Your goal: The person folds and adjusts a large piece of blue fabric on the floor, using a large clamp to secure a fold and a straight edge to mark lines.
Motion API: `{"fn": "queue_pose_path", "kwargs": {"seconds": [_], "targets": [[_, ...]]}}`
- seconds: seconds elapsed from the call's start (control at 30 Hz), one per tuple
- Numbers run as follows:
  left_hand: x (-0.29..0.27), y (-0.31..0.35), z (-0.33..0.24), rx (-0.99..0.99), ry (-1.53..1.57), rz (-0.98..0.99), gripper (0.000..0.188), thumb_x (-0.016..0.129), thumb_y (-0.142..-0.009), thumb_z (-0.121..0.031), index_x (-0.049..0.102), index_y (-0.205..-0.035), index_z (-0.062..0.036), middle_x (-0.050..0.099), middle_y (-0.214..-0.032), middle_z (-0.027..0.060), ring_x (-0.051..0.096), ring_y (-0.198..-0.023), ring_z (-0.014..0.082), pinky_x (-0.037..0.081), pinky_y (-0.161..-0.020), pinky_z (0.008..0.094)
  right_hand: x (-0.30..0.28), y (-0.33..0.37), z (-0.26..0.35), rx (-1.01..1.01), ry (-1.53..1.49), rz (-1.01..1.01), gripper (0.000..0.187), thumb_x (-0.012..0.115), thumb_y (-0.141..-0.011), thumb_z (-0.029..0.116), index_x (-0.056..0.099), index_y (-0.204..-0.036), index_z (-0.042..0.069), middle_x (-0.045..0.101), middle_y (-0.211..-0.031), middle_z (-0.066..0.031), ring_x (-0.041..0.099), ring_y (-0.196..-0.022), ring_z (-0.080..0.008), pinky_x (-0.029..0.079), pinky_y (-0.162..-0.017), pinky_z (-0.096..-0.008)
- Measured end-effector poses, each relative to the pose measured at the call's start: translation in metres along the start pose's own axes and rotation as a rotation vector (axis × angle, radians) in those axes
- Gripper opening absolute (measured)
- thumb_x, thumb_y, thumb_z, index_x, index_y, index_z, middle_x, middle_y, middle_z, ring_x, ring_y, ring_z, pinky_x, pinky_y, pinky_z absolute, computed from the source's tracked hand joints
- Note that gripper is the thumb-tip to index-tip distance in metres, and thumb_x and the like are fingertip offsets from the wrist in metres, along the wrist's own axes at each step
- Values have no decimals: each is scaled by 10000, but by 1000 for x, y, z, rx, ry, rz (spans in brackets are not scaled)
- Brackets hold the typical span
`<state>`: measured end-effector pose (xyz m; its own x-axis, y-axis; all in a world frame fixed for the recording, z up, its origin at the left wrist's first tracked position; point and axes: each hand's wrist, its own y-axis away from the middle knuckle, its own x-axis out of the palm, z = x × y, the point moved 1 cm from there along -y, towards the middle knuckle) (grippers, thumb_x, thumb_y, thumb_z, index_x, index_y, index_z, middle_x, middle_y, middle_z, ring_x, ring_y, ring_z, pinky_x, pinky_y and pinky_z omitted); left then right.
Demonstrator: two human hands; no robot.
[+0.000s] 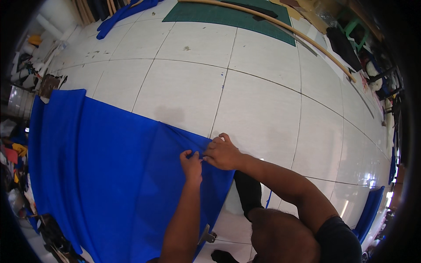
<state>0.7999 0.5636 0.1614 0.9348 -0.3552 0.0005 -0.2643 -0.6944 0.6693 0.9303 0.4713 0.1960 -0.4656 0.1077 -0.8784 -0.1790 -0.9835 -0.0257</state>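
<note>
A wide sheet of blue fabric [114, 175] lies over the tiled floor on the left. Near its right corner my left hand [191, 166] is closed in a pinch at the cloth. Close beside it, my right hand [222, 153] has its fingers bent over the fabric's far edge, gripping it. Creases in the cloth run toward both hands. Between the fingertips there is a tiny pale detail, too small to name. By my left forearm, at the fabric's near right edge, sits a metal clip-like piece [207, 236].
A green cutting mat [232, 23] lies at the far side, with a long wooden rod [307, 38] across it. More blue cloth [120, 18] is at the far left, and a blue roll [369, 214] at right. My legs are close on the right. Clutter [15, 153] lines the left.
</note>
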Motion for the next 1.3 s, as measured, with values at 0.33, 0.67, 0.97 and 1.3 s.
{"fn": "queue_pose_path", "kwargs": {"seconds": [0.33,0.67,0.97,1.3], "targets": [[3,1,0,15,-2,-5,327,621,-894,-72,434,-1160,-103,532,-903,63,512,-672,125,434,-579,270,-7,-7,-14,752,-505,240,225,596,-882,352,724,-867,168,689,-901,-37,569,-1042,-247,312,-953,-539],[-1,-2,3,10,-48,-11,337,626,-896,-90,436,-1175,-101,536,-915,71,519,-695,132,448,-617,279,-2,-5,9,170,27,220,228,625,-863,346,720,-880,140,678,-861,-31,576,-989,-263,326,-945,-510],[4,1,0,21,-58,-27,343,615,-890,-83,432,-1179,-103,531,-955,74,524,-727,144,451,-635,291,-3,-8,-15,508,-279,20,239,648,-843,359,716,-915,142,658,-953,-61,584,-994,-286,338,-936,-513],[2,0,-1,0,-48,-29,341,627,-888,-87,441,-1173,-109,524,-913,53,514,-703,124,433,-612,278,-16,-11,-2,463,-197,313,288,649,-821,418,729,-848,142,650,-875,-93,573,-969,-312,346,-917,-487]]}}
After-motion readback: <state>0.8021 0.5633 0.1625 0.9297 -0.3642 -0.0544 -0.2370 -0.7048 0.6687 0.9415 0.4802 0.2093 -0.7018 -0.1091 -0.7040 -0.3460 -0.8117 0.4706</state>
